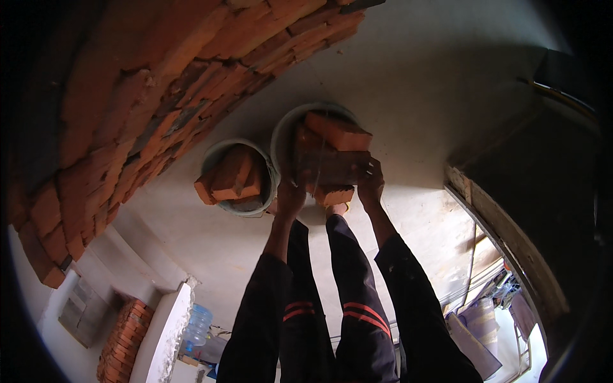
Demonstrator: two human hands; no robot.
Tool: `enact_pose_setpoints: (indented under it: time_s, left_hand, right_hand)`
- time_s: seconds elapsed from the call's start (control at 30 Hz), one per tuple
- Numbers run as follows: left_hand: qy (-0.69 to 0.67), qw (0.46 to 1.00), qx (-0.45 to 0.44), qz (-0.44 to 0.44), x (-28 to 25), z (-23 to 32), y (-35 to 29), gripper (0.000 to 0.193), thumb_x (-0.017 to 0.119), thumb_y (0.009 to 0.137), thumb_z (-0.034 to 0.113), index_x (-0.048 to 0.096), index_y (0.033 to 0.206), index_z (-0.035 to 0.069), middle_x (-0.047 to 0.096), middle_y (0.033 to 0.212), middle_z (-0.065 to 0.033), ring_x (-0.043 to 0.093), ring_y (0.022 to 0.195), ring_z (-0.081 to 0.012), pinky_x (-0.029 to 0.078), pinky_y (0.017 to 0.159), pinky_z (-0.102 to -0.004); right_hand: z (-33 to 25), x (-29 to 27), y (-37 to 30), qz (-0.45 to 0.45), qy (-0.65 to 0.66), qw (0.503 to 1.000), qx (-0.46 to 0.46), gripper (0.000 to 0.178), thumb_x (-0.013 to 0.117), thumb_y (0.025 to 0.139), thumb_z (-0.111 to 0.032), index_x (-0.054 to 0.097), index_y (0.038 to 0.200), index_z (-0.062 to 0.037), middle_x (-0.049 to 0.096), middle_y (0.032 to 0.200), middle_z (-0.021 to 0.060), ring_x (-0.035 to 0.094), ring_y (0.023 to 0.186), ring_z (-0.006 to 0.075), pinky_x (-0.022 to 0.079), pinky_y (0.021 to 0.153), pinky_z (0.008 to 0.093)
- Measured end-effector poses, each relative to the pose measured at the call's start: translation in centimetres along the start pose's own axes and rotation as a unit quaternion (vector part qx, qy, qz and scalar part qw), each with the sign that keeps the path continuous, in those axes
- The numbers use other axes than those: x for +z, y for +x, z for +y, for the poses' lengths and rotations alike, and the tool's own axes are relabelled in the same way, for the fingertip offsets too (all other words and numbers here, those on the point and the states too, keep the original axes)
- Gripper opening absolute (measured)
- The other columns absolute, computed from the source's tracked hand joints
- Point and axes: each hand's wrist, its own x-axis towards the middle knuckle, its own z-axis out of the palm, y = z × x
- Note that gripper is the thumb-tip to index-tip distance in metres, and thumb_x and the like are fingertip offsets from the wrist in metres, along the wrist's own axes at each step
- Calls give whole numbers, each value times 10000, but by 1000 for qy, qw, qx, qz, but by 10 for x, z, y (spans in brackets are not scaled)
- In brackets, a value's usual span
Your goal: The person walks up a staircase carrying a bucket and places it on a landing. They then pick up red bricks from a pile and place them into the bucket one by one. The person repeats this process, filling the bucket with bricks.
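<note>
A brick spans the gap between my two hands, over a large bucket in the middle of the view. My left hand closes on its left end, and the fingers of my right hand wrap the right end. Other orange-red bricks lie in this bucket: one brick slants across the far side, and another brick shows just below the held one. To the left, touching or nearly touching, stands a smaller bucket with several bricks sticking up, one past its rim.
A tall stack of bricks fills the upper left. My feet stand close behind the large bucket. An opening with a worn frame is at the right. Lower left are a low wall, a smaller brick pile and a blue water jug.
</note>
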Motion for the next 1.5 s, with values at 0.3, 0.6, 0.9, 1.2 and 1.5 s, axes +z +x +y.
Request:
enact_pose_setpoints:
  time_s: [0.3, 0.6, 0.9, 1.2, 1.5]
  left_hand:
    - [-52, 997, 2, 50, -12, 5, 10, 492, 599, 831, 350, 491, 1148, -11, 569, 1062, -156, 554, 954, -237, 425, 826, -331]
    - [11, 1000, 14, 18, -13, -5, 14, 560, 608, 831, 307, 409, 1252, -4, 537, 1129, -200, 553, 987, -328, 430, 854, -389]
    - [121, 985, -43, -118, -71, 0, -119, 474, 553, 831, 323, 447, 1195, 38, 538, 1101, -195, 501, 1050, -371, 397, 872, -440]
    - [147, 935, -276, -170, -130, -72, -348, 772, 468, 782, 641, 406, 1277, 52, 524, 1170, -192, 496, 1094, -299, 394, 916, -376]
    - [-17, 947, -314, -68, -192, 13, -436, 800, 514, 786, 600, 356, 1307, 13, 545, 1138, -235, 548, 1043, -294, 449, 857, -358]
  right_hand:
    - [-8, 7, -10, -47, 131, 986, -91, 433, 683, 768, -162, 484, 1132, -36, 612, 1016, 140, 620, 897, 210, 505, 718, 297]
    - [24, -8, -1, -42, -31, 991, -124, 311, 702, 745, -215, 566, 974, -56, 649, 847, 106, 640, 825, 213, 494, 682, 334]
    - [41, -100, -66, -107, -145, 983, -27, 427, 693, 728, -285, 541, 1075, -89, 641, 876, 137, 629, 816, 266, 506, 705, 364]
    - [72, -206, -178, -163, -221, 961, 28, 383, 672, 699, -377, 609, 976, -119, 656, 825, 124, 622, 833, 275, 492, 757, 379]
    - [45, -235, -227, -234, -290, 922, -102, 358, 442, 827, -428, 688, 696, -203, 660, 750, 46, 624, 752, 235, 480, 684, 383]
